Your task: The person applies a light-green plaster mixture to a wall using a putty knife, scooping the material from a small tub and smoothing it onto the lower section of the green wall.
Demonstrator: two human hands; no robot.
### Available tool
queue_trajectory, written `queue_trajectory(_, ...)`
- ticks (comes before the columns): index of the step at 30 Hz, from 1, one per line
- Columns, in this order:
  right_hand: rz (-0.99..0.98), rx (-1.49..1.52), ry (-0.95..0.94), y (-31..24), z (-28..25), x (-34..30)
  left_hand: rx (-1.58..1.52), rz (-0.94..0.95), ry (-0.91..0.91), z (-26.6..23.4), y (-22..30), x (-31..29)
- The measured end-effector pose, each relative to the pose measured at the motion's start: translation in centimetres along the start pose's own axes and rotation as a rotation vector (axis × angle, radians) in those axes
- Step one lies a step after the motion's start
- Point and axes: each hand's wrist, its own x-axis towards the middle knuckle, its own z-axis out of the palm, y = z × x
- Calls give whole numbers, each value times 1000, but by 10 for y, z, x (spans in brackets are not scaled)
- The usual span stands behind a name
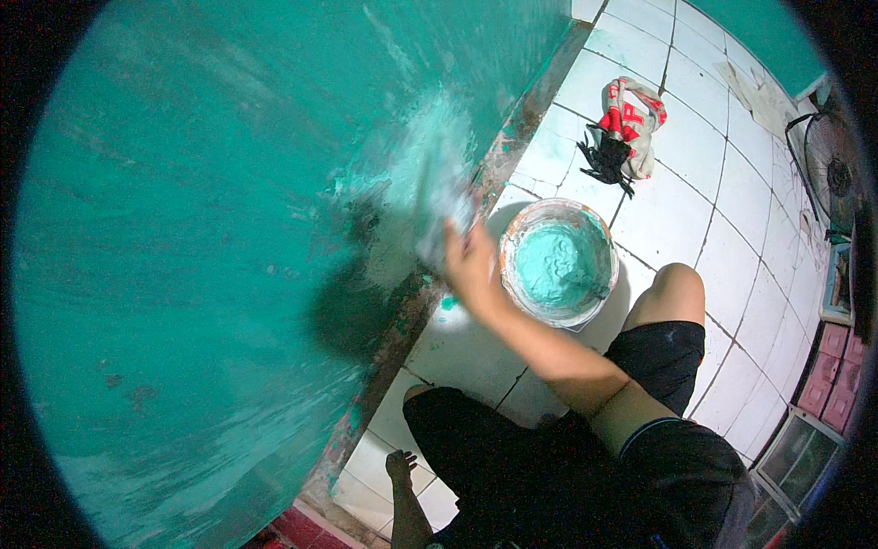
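My right hand (473,268) reaches out to the green wall (201,229), its fingers closed on a flat, pale putty spreader (437,224). Motion smears the tool, so its exact shape and edge are unclear. Around it the wall carries a patch of wet, light turquoise filler (416,142). Just right of the hand, a round bucket (606,240) stands on the floor with thick turquoise paste (553,261) in it. Lower down, my left hand (400,465) hangs near the base of the wall, holding nothing, fingers loosely apart.
White floor tiles (672,215) run along the wall's rough, bare base (530,114). Beyond the bucket lie a white-and-red bag (645,137) and a black bristly thing (605,163). A fan (832,169) and pink drawers (826,375) stand at the right.
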Motion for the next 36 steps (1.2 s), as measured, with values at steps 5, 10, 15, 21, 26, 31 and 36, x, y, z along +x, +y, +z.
queue_trajectory(5,217,-198,56,69,10,97,-113,-129,-18,-6,-1,13)
queue_trajectory(10,-108,-28,43,28,50,65,-119,-23,-69,-7,-18,-7)
queue_trajectory(15,-381,-113,-229,10,48,-4,-51,-116,-43,6,-9,2)
queue_trajectory(21,23,-182,-303,-9,-6,-2,81,54,-57,13,5,7)
queue_trajectory(26,-253,-184,66,50,16,84,-61,-57,-43,26,12,5)
queue_trajectory(31,-458,113,-68,24,68,25,-30,28,-56,7,-12,-12)
queue_trajectory(36,-436,-99,-470,2,71,-62,-52,-57,-29,4,-17,-7)
